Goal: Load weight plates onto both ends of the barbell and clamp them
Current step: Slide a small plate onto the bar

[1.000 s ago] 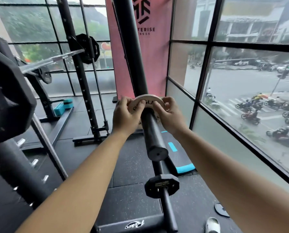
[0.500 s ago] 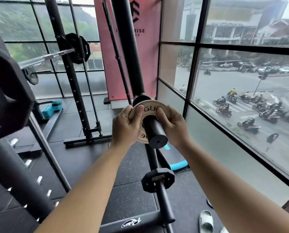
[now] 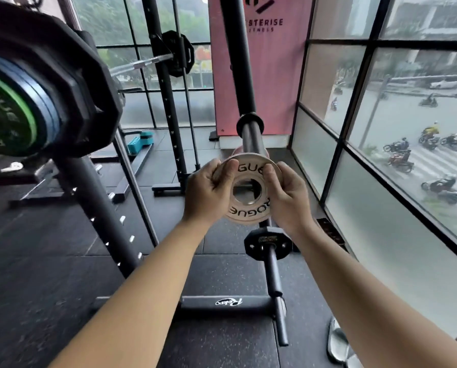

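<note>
Both hands hold a small white ROGUE weight plate point(image 3: 244, 212) upright by its rim. My left hand point(image 3: 208, 192) grips the left edge and my right hand point(image 3: 288, 197) the right edge. The plate sits at the near end of the grey barbell sleeve point(image 3: 251, 138), which slants down from a black collar ring point(image 3: 250, 123) and disappears behind it. The plate's hole faces me with nothing filling it. I cannot tell whether the plate still touches the sleeve tip. No clamp is visible.
At the upper left hangs a stack of large plates point(image 3: 22, 102): black, blue and green-rimmed. A black rack upright point(image 3: 102, 208) slants beside it. Below my hands, a small black plate point(image 3: 266, 243) sits on a low peg. Glass windows point(image 3: 381, 195) close the right side. Sandals point(image 3: 337, 343) lie on the floor.
The white plate has slid toward me along the sleeve, from well up it to its near end. Both hands kept their grip, and the view shifted left and down.
</note>
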